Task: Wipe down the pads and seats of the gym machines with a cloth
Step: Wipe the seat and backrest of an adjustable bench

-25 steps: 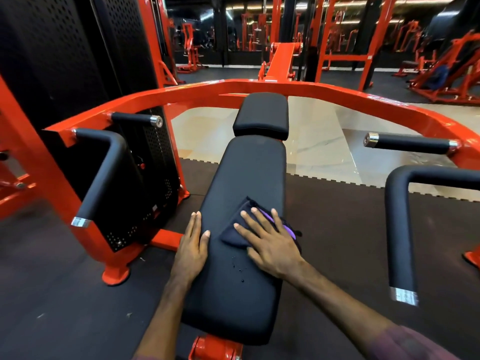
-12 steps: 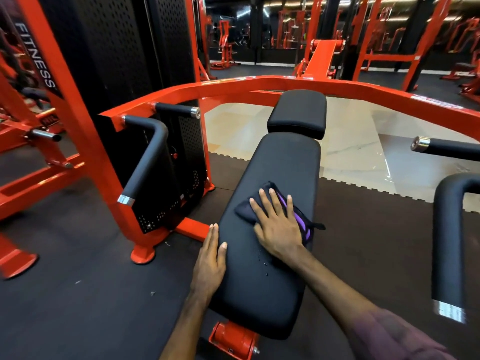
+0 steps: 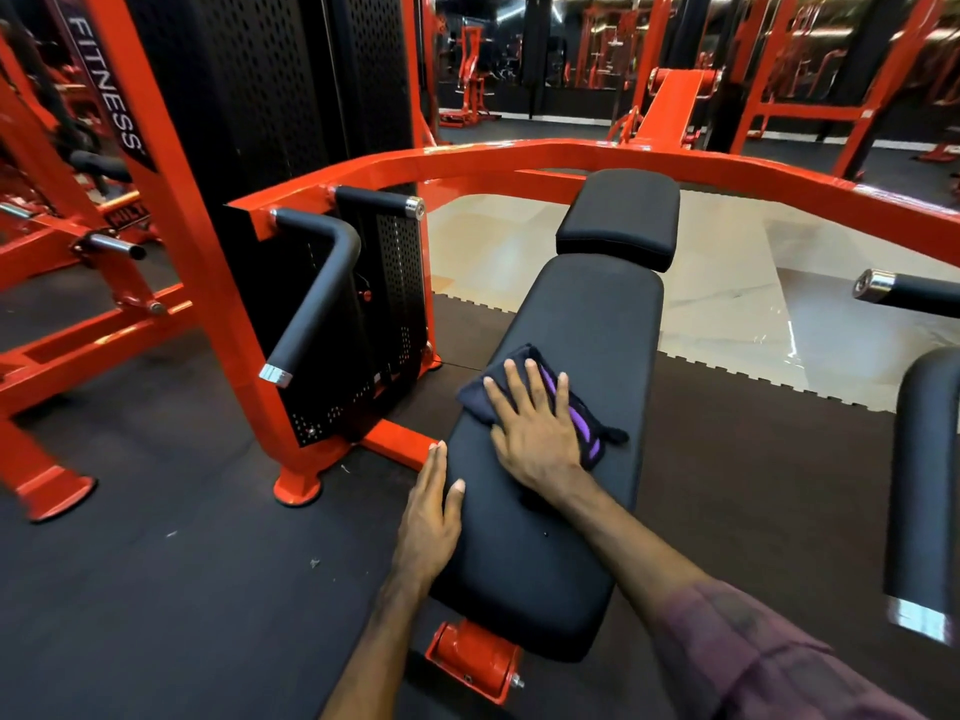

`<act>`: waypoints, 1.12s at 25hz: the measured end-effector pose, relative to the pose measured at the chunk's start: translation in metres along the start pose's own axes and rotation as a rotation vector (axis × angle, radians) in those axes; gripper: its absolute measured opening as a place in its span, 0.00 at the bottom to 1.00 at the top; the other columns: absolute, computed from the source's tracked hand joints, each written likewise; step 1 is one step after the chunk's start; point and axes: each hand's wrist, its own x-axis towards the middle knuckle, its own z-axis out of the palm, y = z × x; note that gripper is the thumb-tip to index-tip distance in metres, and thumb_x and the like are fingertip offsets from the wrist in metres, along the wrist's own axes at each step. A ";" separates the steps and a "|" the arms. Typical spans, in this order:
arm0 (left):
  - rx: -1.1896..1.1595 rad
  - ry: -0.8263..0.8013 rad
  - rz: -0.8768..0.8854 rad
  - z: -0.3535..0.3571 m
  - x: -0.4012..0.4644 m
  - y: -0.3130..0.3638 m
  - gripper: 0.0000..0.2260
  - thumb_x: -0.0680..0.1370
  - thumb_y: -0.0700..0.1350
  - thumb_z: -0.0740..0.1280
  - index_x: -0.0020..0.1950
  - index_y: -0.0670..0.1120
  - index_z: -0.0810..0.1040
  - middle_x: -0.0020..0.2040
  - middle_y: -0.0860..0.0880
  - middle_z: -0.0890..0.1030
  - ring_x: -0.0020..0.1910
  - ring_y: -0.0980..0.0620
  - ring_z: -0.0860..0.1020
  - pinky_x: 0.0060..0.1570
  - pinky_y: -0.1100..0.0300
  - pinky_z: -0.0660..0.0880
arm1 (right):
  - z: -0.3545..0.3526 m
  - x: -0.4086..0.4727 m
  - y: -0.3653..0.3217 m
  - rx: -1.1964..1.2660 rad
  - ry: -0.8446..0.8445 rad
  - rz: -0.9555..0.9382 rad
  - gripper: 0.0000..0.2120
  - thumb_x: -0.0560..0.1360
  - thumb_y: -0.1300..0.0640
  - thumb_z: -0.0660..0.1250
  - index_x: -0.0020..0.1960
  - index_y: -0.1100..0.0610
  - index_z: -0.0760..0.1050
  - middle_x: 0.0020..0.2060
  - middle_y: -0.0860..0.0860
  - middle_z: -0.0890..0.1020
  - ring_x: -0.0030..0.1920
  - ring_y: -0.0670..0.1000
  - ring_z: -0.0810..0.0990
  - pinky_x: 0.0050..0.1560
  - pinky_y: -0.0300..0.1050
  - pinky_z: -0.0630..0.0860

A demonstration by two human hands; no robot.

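A long black padded bench [image 3: 582, 324] runs away from me, with a smaller black head pad [image 3: 618, 215] at its far end. A dark cloth with purple stripes [image 3: 584, 423] lies on the bench's middle. My right hand [image 3: 535, 428] presses flat on the cloth, fingers spread and straight. My left hand [image 3: 431, 517] rests flat on the bench's left edge, fingers straight, holding nothing.
An orange curved frame [image 3: 519, 163] wraps around the bench. Black padded handles stand at the left [image 3: 317, 298] and right [image 3: 924, 475]. A black perforated weight stack [image 3: 291, 96] rises on the left. Dark rubber flooring [image 3: 156, 511] surrounds the bench; more orange machines fill the background.
My right hand has slid the cloth a little farther up the bench. My left hand has stayed on the left edge. My view has turned leftward.
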 end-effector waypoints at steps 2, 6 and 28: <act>-0.004 0.008 -0.030 0.002 -0.002 0.000 0.28 0.87 0.54 0.60 0.85 0.48 0.59 0.85 0.55 0.58 0.83 0.61 0.54 0.81 0.63 0.52 | 0.009 -0.001 -0.021 0.001 -0.024 -0.114 0.32 0.82 0.41 0.53 0.85 0.46 0.59 0.86 0.54 0.54 0.85 0.61 0.48 0.80 0.74 0.45; -0.014 0.017 -0.049 0.002 -0.010 -0.004 0.31 0.84 0.59 0.56 0.85 0.46 0.61 0.85 0.52 0.60 0.83 0.57 0.58 0.79 0.66 0.52 | 0.015 -0.040 0.011 -0.030 -0.005 -0.418 0.32 0.82 0.42 0.54 0.85 0.45 0.59 0.85 0.50 0.56 0.85 0.57 0.50 0.82 0.70 0.47; 0.010 0.030 -0.047 0.001 -0.021 -0.003 0.28 0.86 0.57 0.54 0.86 0.53 0.57 0.85 0.56 0.59 0.83 0.59 0.58 0.79 0.59 0.57 | -0.009 -0.129 0.057 -0.084 0.027 -0.319 0.34 0.82 0.45 0.61 0.85 0.47 0.57 0.86 0.51 0.53 0.85 0.56 0.50 0.81 0.69 0.54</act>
